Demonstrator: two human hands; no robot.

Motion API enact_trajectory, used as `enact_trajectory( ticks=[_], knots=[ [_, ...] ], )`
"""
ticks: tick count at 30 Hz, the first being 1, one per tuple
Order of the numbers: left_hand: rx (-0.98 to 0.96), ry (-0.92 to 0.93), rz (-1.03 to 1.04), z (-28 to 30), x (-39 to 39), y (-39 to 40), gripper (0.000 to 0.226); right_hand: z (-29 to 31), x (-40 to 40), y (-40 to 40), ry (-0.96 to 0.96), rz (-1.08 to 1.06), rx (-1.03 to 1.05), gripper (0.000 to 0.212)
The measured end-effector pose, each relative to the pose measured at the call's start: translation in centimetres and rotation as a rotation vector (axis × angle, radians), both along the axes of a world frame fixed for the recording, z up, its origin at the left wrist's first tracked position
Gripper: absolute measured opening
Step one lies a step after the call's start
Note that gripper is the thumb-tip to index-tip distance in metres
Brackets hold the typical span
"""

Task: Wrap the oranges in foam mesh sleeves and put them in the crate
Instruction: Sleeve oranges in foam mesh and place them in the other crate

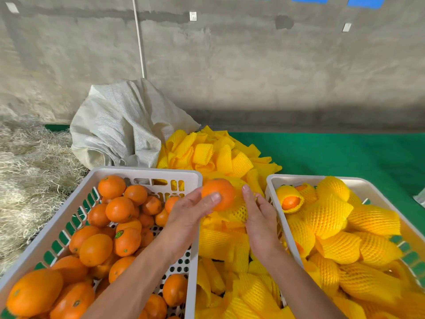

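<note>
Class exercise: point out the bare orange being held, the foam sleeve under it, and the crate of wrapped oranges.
held orange (218,192), head view, middle of its peel.
foam sleeve (236,211), head view, its mesh below the orange.
crate of wrapped oranges (299,178), head view, its far white rim.

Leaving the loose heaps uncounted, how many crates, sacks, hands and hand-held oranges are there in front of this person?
White crates: 2 (left crate, right crate)
Woven sack: 1
Hands: 2 (left hand, right hand)
Held orange, in the left hand's fingers: 1
Total: 6
</note>
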State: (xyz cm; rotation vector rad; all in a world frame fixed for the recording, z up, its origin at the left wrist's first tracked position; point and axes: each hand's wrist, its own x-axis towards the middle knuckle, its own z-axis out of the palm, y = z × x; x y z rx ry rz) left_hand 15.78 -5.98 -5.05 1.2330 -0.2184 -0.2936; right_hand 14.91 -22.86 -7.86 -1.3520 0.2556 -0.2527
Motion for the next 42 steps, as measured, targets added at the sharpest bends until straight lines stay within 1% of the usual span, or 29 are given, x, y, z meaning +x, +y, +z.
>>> enact_trajectory(
  ticks=[2,4,7,9,11,13,16,17,18,21,22,23,24,25,26,27,29,30,31,32,33,34,35,36,38,40,42],
  knots=[
    [0.058,-0.017,-0.056,-0.4,-0.2,-0.4,0.082,0.0,-0.2,0.0,-0.065,-0.002,-0.130,0.041],
    [0.119,-0.005,-0.060,-0.5,-0.3,-0.6,0.081,0.0,-0.4,0.1,-0.125,0.028,-0.198,0.036],
    [0.104,0.009,-0.069,-0.6,-0.3,-0.7,0.076,0.0,-0.5,0.2,-0.184,0.088,-0.247,0.027],
    [0.086,0.030,-0.074,-0.5,-0.1,-0.4,0.073,0.2,-0.6,0.1,-0.203,0.102,-0.250,0.031],
    [0.124,0.037,-0.057,-0.2,0.1,0.0,0.068,0.6,-0.6,0.0,-0.238,0.062,-0.267,0.034],
    [0.260,0.016,0.010,-0.1,0.2,0.4,0.070,0.7,-0.6,-0.2,-0.289,-0.012,-0.316,0.033],
    [0.624,-0.138,0.150,-0.6,-0.4,0.1,0.078,0.5,-0.6,-0.2,-0.344,-0.064,-0.442,0.023],
    [0.706,-0.194,0.196,-0.9,-0.7,-0.2,0.076,0.4,-0.8,-0.1,-0.385,-0.075,-0.523,0.019],
    [0.751,-0.237,0.235,-1.1,-0.9,-0.5,0.071,0.4,-1.0,-0.1,-0.452,-0.097,-0.648,0.019],
    [0.821,-0.370,0.330,-1.2,-1.0,-0.8,0.049,0.1,-1.2,0.3,-0.732,-0.150,-1.070,0.026],
    [0.834,-0.408,0.358,-1.1,-1.0,-0.8,0.039,0.0,-1.2,0.5,-0.798,-0.155,-1.158,0.028],
    [0.836,-0.431,0.384,-1.1,-0.9,-0.7,0.033,0.0,-1.2,0.7,-0.839,-0.145,-1.200,0.030],
    [0.829,-0.436,0.411,-1.3,-0.9,-0.5,0.033,0.0,-1.2,0.8,-0.855,-0.121,-1.199,0.032],
    [0.816,-0.422,0.435,-1.6,-0.8,-0.3,0.036,0.0,-1.4,0.9,-0.838,-0.087,-1.153,0.034],
    [0.799,-0.397,0.458,-1.9,-0.6,-0.1,0.036,0.0,-1.6,1.0,-0.777,-0.056,-1.072,0.038],
    [0.779,-0.374,0.478,-2.2,-0.3,0.1,0.032,-0.1,-1.8,1.1,-0.675,-0.042,-0.981,0.042],
    [0.749,-0.366,0.511,-2.3,0.1,0.6,0.018,-0.3,-1.8,1.2,-0.406,-0.058,-0.820,0.052],
    [0.739,-0.380,0.517,-2.3,0.2,0.7,0.015,-0.3,-1.8,1.4,-0.261,-0.038,-0.715,0.059],
    [0.724,-0.401,0.508,-2.3,0.2,0.6,0.014,-0.2,-1.6,1.7,-0.109,0.022,-0.546,0.068],
    [0.705,-0.425,0.485,-2.2,0.0,0.4,0.011,-0.2,-1.3,1.8,0.038,0.127,-0.333,0.075],
    [0.692,-0.457,0.444,-2.1,-0.3,0.1,0.011,-0.2,-1.1,2.0,0.139,0.252,-0.144,0.077],
    [0.702,-0.494,0.385,-2.1,-0.6,-0.1,0.015,-0.2,-1.0,2.2,0.174,0.349,-0.023,0.070],
    [0.734,-0.535,0.315,-2.3,-0.9,-0.4,0.024,-0.2,-1.1,2.4,0.174,0.395,0.040,0.061],
    [0.776,-0.574,0.246,-2.6,-1.1,-0.7,0.033,-0.4,-1.2,2.5,0.169,0.391,0.078,0.058],
    [0.808,-0.629,0.145,-3.0,-1.2,-1.0,0.048,-0.4,-1.1,2.2,0.152,0.260,0.139,0.065],
    [0.765,-0.629,0.093,-3.0,-1.3,-1.2,0.064,0.1,-0.6,1.2,0.075,0.097,0.216,0.062],
    [0.763,-0.654,0.075,-3.0,-1.5,-1.4,0.070,1.1,0.1,-0.4,0.013,-0.040,0.370,0.061]
  ],
)
